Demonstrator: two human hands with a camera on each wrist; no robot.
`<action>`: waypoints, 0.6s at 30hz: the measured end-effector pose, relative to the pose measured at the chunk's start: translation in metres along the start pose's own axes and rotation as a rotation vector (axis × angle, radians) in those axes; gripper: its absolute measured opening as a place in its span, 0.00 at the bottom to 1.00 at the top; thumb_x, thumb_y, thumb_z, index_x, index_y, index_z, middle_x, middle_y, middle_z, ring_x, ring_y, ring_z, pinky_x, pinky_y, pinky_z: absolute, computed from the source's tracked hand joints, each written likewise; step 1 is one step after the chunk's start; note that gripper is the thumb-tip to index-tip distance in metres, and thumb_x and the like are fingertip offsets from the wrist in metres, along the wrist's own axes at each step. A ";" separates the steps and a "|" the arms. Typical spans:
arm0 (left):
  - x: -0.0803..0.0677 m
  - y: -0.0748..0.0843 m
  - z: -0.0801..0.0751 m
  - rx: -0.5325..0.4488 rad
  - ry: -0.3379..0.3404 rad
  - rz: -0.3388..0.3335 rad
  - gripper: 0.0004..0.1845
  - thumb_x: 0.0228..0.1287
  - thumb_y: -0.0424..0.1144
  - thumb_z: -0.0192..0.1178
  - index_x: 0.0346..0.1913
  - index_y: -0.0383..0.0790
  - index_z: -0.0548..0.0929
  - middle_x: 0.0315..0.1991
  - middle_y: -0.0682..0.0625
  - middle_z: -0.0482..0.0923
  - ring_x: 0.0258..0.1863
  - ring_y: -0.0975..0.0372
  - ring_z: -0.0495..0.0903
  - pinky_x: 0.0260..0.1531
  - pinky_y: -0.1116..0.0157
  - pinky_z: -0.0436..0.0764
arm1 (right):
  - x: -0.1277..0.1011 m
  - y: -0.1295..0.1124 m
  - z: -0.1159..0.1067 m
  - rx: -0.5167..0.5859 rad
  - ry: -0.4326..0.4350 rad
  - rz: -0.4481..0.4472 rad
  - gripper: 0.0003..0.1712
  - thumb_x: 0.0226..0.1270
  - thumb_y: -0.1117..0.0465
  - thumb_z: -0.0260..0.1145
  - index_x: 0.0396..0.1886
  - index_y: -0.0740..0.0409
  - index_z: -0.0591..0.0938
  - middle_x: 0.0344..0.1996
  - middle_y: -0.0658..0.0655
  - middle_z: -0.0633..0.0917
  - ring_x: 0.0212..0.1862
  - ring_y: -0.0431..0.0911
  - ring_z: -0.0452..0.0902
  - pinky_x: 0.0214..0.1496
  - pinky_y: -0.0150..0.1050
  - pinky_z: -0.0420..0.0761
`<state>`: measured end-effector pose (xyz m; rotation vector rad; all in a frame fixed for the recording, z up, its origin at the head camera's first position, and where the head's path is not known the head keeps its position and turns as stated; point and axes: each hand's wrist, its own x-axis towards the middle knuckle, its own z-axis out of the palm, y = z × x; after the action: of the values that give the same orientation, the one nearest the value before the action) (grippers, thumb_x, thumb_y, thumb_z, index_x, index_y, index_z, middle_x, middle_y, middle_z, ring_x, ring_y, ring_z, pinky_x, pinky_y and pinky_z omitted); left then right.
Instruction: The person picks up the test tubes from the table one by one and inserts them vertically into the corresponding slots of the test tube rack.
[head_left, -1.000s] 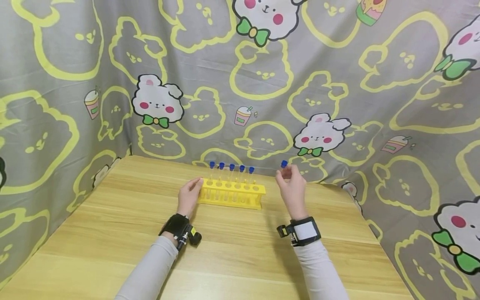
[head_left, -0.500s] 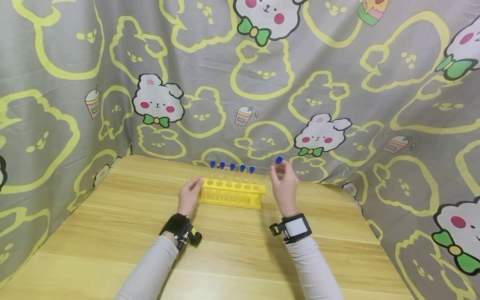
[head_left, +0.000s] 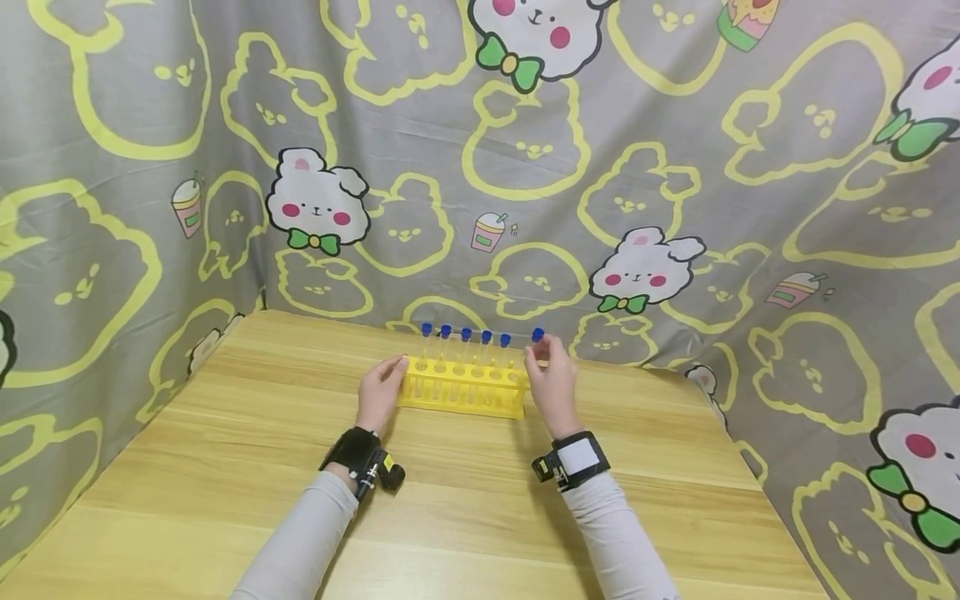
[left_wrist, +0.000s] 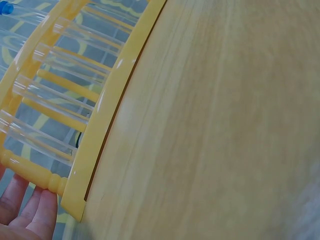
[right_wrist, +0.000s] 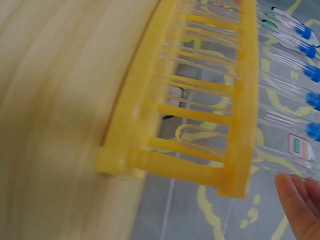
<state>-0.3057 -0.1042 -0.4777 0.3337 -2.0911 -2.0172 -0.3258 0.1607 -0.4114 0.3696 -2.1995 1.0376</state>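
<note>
A yellow test tube rack (head_left: 461, 407) stands on the wooden table, with several clear, blue-capped test tubes (head_left: 467, 335) upright in its row of holes. My left hand (head_left: 378, 392) holds the rack's left end, its fingertips against the end post (left_wrist: 30, 170) in the left wrist view. My right hand (head_left: 553, 385) pinches another test tube (head_left: 537, 335) just under its blue cap, above the rack's right end. In the right wrist view, that tube's rounded lower end (right_wrist: 182, 133) shows below the rack's top bar (right_wrist: 242, 100). Part of this tube is hidden by the bar.
Bare wood table (head_left: 450, 517) extends in front of the rack and to both sides. A grey patterned curtain (head_left: 420, 125) hangs close behind the rack and along both sides of the table.
My right hand has moved left with the test tube, from beside the rack to its right end, rising slightly and then lowering. The left hand and rack have stayed in place.
</note>
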 end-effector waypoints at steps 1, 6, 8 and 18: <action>0.000 0.000 0.000 0.000 0.000 0.001 0.26 0.69 0.56 0.56 0.62 0.43 0.78 0.67 0.46 0.72 0.67 0.53 0.70 0.64 0.56 0.75 | -0.001 0.001 0.001 0.001 -0.011 0.008 0.11 0.68 0.64 0.64 0.44 0.67 0.76 0.35 0.64 0.84 0.39 0.56 0.84 0.36 0.47 0.87; 0.000 0.000 0.000 -0.004 0.004 0.004 0.25 0.69 0.55 0.57 0.61 0.43 0.78 0.67 0.45 0.72 0.67 0.52 0.70 0.64 0.55 0.75 | -0.007 0.007 0.007 -0.002 -0.062 0.042 0.11 0.68 0.65 0.63 0.45 0.67 0.76 0.35 0.64 0.84 0.40 0.56 0.84 0.38 0.46 0.87; 0.000 0.000 0.000 -0.001 0.007 0.004 0.25 0.69 0.55 0.57 0.61 0.43 0.78 0.67 0.45 0.72 0.67 0.52 0.70 0.65 0.54 0.74 | -0.009 0.009 0.010 -0.005 -0.072 0.047 0.11 0.67 0.66 0.63 0.46 0.67 0.76 0.35 0.64 0.84 0.40 0.56 0.84 0.39 0.45 0.87; -0.001 0.001 0.000 -0.008 0.006 0.009 0.26 0.69 0.55 0.56 0.62 0.43 0.78 0.67 0.45 0.72 0.67 0.52 0.70 0.65 0.55 0.74 | -0.011 0.013 0.013 -0.006 -0.088 0.072 0.12 0.67 0.66 0.64 0.47 0.67 0.76 0.36 0.64 0.84 0.41 0.56 0.85 0.41 0.45 0.87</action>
<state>-0.3050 -0.1036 -0.4770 0.3281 -2.0772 -2.0161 -0.3301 0.1586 -0.4318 0.3414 -2.3088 1.0707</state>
